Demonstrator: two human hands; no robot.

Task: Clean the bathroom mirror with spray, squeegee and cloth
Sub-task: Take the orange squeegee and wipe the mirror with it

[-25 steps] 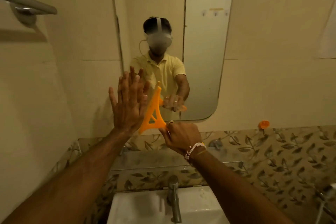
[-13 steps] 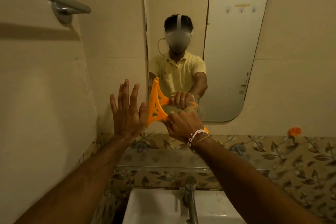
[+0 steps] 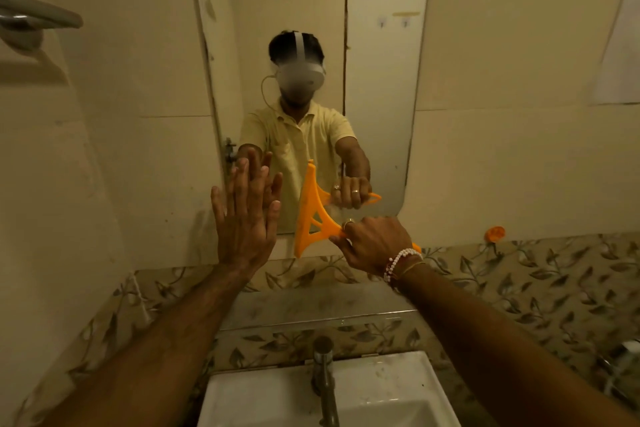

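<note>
The tall rounded mirror [image 3: 381,87] hangs on the cream wall above the basin. My right hand [image 3: 375,243] grips the handle of an orange squeegee [image 3: 310,218], whose blade stands almost upright against the lower part of the glass. My left hand [image 3: 247,218] is flat and open, fingers up, against the mirror's lower left edge, just left of the squeegee. No spray bottle or cloth is in sight.
A glass shelf [image 3: 311,305] runs under the mirror, above a white basin [image 3: 311,395] with a chrome tap [image 3: 325,381]. A towel bar [image 3: 34,15] sticks out at upper left. An orange hook [image 3: 495,233] is on the wall at right.
The squeegee and my right hand have moved rightward across the lower mirror. My left hand went from the wall beside the mirror onto its lower left edge. The view shifted.
</note>
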